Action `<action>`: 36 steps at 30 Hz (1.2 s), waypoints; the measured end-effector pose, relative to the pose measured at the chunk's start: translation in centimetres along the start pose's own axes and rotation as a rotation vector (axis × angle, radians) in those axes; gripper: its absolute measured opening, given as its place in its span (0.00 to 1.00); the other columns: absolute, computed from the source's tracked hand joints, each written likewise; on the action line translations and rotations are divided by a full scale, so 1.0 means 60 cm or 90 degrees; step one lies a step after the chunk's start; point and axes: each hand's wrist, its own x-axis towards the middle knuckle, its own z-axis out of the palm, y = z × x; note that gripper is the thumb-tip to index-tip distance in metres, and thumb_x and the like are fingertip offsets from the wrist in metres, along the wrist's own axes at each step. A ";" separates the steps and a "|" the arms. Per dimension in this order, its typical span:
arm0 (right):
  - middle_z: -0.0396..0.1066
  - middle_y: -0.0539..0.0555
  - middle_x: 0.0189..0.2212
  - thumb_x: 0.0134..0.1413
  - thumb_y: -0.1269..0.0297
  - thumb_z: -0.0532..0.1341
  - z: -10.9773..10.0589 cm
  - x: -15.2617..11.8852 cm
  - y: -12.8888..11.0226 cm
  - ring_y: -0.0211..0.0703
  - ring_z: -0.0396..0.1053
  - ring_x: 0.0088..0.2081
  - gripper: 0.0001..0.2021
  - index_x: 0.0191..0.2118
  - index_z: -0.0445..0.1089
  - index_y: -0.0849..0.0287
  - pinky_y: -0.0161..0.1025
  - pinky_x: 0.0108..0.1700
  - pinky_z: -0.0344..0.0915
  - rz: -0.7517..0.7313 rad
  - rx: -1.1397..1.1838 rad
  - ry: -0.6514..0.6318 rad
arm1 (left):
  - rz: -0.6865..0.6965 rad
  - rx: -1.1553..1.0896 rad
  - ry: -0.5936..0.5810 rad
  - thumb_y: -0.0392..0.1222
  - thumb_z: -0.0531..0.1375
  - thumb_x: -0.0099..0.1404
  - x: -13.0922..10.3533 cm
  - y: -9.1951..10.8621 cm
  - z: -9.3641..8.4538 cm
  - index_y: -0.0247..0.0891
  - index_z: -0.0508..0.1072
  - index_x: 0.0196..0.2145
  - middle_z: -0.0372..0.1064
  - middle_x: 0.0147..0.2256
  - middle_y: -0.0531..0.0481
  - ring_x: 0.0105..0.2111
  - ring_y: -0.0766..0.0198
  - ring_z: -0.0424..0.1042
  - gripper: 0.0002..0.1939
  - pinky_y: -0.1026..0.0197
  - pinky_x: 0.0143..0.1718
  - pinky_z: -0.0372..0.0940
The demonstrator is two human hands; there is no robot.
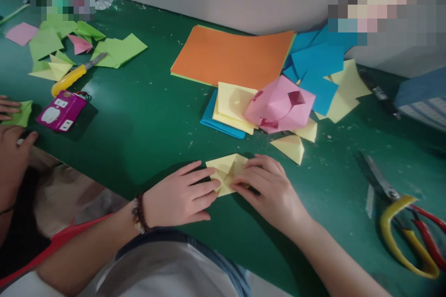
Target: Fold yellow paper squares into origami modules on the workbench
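Note:
A small pale yellow paper sheet point(228, 163) with crossing creases lies on the green table in front of me. My left hand point(186, 192), with a beaded bracelet at the wrist, rests flat over its left side, fingers spread and tips on the paper. On the right edge, my right hand point(266, 181) has thumb and fingers drawn together in a pinch on the paper; the fold under the fingertips is partly hidden. Just beyond sit a folded yellow paper piece point(291, 147) and a pink folded paper shape point(282, 104) with openings in it.
Orange sheets point(233, 53) and blue papers point(317, 65) lie at the back. Scissors with yellow handles point(393, 227) are at the right. A yellow cutter knife point(71, 76), a purple box point(62, 110) and green paper scraps point(118, 51) lie left, near another person's hands point(14, 153).

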 end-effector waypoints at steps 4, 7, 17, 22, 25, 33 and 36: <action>0.76 0.47 0.28 0.57 0.68 0.62 0.001 -0.001 0.002 0.43 0.68 0.38 0.04 0.32 0.72 0.52 0.48 0.50 0.62 -0.013 0.008 0.002 | -0.004 -0.006 -0.009 0.50 0.56 0.68 0.001 0.001 -0.001 0.37 0.68 0.53 0.67 0.56 0.47 0.61 0.52 0.57 0.20 0.45 0.65 0.48; 0.76 0.47 0.29 0.57 0.68 0.62 0.003 -0.002 0.003 0.42 0.68 0.38 0.04 0.32 0.74 0.52 0.48 0.51 0.62 -0.008 0.014 0.013 | -0.001 -0.002 -0.032 0.51 0.57 0.68 0.004 0.002 -0.005 0.40 0.66 0.56 0.66 0.56 0.48 0.60 0.52 0.58 0.22 0.44 0.64 0.49; 0.75 0.48 0.28 0.55 0.68 0.64 0.008 -0.005 0.005 0.43 0.66 0.39 0.02 0.32 0.75 0.55 0.46 0.51 0.62 0.001 0.024 0.031 | -0.007 -0.010 -0.033 0.51 0.59 0.67 0.006 0.000 -0.007 0.42 0.69 0.53 0.67 0.55 0.49 0.59 0.53 0.59 0.19 0.46 0.63 0.49; 0.75 0.49 0.28 0.55 0.68 0.64 0.007 -0.003 0.005 0.43 0.66 0.40 0.03 0.32 0.75 0.55 0.46 0.50 0.63 -0.006 0.020 0.033 | -0.005 -0.011 -0.030 0.52 0.60 0.66 0.005 -0.001 -0.006 0.44 0.69 0.52 0.67 0.54 0.49 0.59 0.54 0.59 0.19 0.46 0.64 0.49; 0.74 0.49 0.28 0.56 0.68 0.63 0.004 -0.001 0.005 0.42 0.67 0.39 0.04 0.32 0.75 0.54 0.46 0.50 0.63 -0.017 0.017 0.033 | -0.011 -0.008 -0.034 0.52 0.59 0.66 0.006 -0.001 -0.005 0.41 0.65 0.57 0.68 0.54 0.47 0.59 0.53 0.59 0.24 0.45 0.64 0.48; 0.74 0.50 0.28 0.59 0.67 0.60 -0.001 0.003 0.006 0.41 0.67 0.38 0.07 0.33 0.76 0.54 0.46 0.49 0.63 -0.029 0.015 0.013 | -0.010 -0.012 -0.034 0.52 0.59 0.66 0.007 -0.002 -0.007 0.38 0.67 0.54 0.68 0.55 0.49 0.59 0.54 0.59 0.23 0.47 0.64 0.47; 0.74 0.50 0.28 0.59 0.67 0.60 -0.001 0.004 0.006 0.42 0.67 0.38 0.07 0.33 0.76 0.54 0.46 0.49 0.64 -0.032 0.004 0.014 | -0.005 -0.009 -0.029 0.52 0.58 0.67 0.008 -0.002 -0.007 0.38 0.67 0.54 0.68 0.54 0.49 0.59 0.54 0.59 0.23 0.47 0.64 0.47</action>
